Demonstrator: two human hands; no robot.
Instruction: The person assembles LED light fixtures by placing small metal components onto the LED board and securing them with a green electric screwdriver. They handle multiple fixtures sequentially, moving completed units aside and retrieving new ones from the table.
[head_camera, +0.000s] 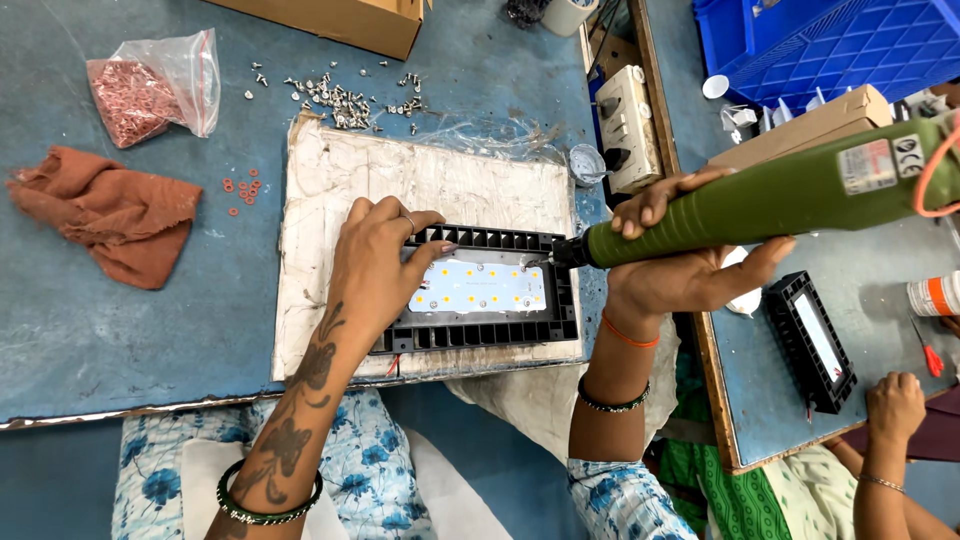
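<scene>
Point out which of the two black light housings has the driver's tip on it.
The black housing on the white pad, steadied by the left hand; the right hand aims the green driver at it. The other housing lies untouched on the neighbouring table.

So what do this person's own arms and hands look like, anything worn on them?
The left hand has a thin ring on one finger, a dark floral tattoo along the forearm, and a dark green bangle near the elbow end. The right hand has an orange thread at the wrist and a dark green bangle below. No sleeves cover the forearms.

Left hand (375, 262) steadies black lamp housing (480, 330); right hand (680, 265) holds green screwdriver (760, 205).
</scene>
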